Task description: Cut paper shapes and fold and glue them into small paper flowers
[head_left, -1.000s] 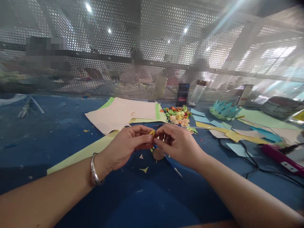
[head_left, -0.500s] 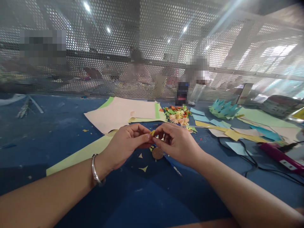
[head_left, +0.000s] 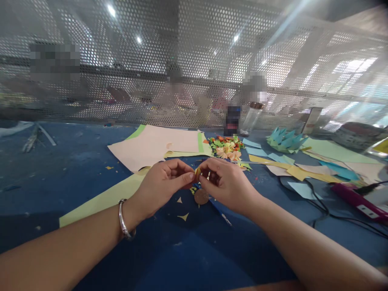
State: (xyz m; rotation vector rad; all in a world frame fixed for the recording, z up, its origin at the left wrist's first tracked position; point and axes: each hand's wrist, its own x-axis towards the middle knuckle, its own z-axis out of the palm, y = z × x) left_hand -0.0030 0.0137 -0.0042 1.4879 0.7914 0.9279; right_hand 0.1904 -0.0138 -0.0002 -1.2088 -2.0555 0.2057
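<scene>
Between the fingertips of my left hand (head_left: 166,180) and my right hand (head_left: 226,182) is a small folded piece of yellow paper (head_left: 197,173). Both hands are closed in a pinch on it, above the blue table. Just beneath them lies a round brown disc (head_left: 201,197), with a slim blue pen-like tool (head_left: 222,215) slanting away to its right. Small yellow paper scraps (head_left: 183,217) lie near the disc. Behind my right hand is a heap of small folded paper pieces (head_left: 226,147) in orange, green, yellow and peach.
Peach paper sheets (head_left: 169,137) and a pale yellow sheet (head_left: 103,198) lie left of centre. To the right are paper strips (head_left: 315,171), a spiky blue-green paper piece (head_left: 286,139), a purple power strip (head_left: 357,200) and black cables. A perforated metal screen (head_left: 194,93) stands behind, people beyond it.
The yellow paper between my fingertips has turned more upright and shows its folds. My fingers have shifted slightly around it; the things on the table stay where they were.
</scene>
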